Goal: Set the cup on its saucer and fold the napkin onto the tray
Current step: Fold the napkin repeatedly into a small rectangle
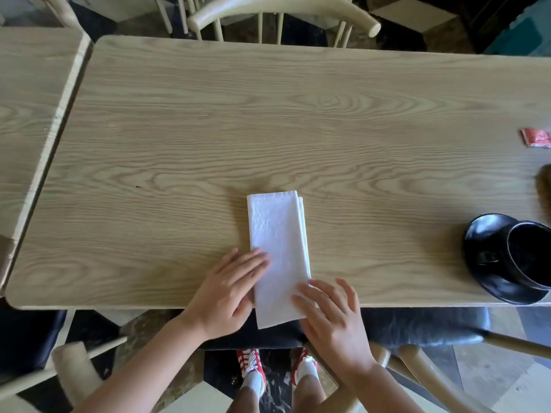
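Napkin, white, folded into a long strip. Lying on the wooden table, near the front edge, a little right of the middle. Near end sticking out past the table edge, hanging over the gap above the seat. Far end showing two layers, one peeking out on the right side.

Left hand lying flat on the left side of the napkin. Fingers straight and spread a bit, tips pressing on the white cloth, rest of the hand on the wood. Not gripping anything.

Right hand lying on the near right corner of the napkin. Fingers open and fanned out, tips touching the cloth. Not gripping anything either.

Cup, black and shiny, over at the right edge of the view, well apart from the napkin. Sitting on the black saucer, partly cut off by the edge of the view. Hard to tell if tipped or standing straight.

Red packet on the table farther back, on the right.

Pale wooden chair pushed in at the far side of the table. Second table just beside on the left, thin gap between. Red and white shoes down below on the dark floor.
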Available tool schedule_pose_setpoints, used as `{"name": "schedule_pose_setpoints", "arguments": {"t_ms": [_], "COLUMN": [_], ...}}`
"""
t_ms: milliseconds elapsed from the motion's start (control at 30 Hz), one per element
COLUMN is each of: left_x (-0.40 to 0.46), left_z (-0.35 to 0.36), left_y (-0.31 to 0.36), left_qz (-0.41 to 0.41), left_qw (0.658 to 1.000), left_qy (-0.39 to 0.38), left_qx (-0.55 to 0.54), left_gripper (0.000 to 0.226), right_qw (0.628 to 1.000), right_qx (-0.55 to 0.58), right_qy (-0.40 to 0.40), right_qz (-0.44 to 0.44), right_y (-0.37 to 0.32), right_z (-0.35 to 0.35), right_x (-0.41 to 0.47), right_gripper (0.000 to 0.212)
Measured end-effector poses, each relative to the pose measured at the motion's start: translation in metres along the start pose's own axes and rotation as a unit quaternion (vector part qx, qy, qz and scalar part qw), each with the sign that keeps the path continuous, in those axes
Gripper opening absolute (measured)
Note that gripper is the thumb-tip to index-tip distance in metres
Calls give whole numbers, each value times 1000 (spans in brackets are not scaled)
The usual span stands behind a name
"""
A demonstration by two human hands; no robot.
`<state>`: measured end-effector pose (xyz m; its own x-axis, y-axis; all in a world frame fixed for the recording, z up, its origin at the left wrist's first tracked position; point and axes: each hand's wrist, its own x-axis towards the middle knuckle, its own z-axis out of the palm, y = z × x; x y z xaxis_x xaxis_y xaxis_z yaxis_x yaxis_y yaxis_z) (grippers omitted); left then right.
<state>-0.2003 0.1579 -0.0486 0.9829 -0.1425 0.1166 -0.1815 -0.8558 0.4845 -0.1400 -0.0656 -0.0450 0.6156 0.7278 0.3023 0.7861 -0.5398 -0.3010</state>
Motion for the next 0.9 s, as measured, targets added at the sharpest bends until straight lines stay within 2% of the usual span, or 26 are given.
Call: {"name": "schedule_pose_setpoints", "arguments": {"t_ms": [67, 167, 300, 367, 433, 533, 600, 667, 733, 800, 900], "left_x": [-4, 3, 5, 4, 5, 6, 8, 14, 24, 35, 49], "left_z": [4, 5, 5, 4, 4, 4, 5, 6, 7, 10, 15], "left_y": [-2, -4, -3, -3, -5, -10, -12, -8, 1, 10, 17], "left_qz": [2, 0, -13, -15, -15, -11, -35, -92, -166, -240, -296], "left_qw": [1000, 999, 999, 999, 999, 999, 996, 984, 956, 919, 890], "left_qy": [-16, 13, 27, 27, 29, 41, 72, 127, 209, 273, 318], "left_qx": [14, 33, 23, 21, 16, -3, -36, -84, -122, -152, -136], "left_gripper": [58, 45, 40, 45, 50, 44, 38, 30, 19, 25, 31], "right_qw": [999, 997, 998, 996, 995, 996, 995, 989, 970, 940, 920], "right_qx": [32, 67, 53, 47, 48, 68, 95, 126, 163, 203, 214], "right_qy": [27, 43, -28, -65, -77, -50, -15, 18, 46, 57, 86], "right_qz": [9, -11, -37, -38, -46, -38, 2, 76, 176, 267, 318], "right_y": [-1, 0, 18, 28, 34, 33, 30, 24, 17, 9, 2], "right_z": [-4, -8, -6, -5, -3, -2, 0, 3, 5, 7, 13], "right_x": [7, 15, 19, 25, 33, 45, 52, 58, 65, 72, 77], "right_gripper": [20, 14, 65, 72, 60, 35, 31, 32, 16, 25, 30]}}
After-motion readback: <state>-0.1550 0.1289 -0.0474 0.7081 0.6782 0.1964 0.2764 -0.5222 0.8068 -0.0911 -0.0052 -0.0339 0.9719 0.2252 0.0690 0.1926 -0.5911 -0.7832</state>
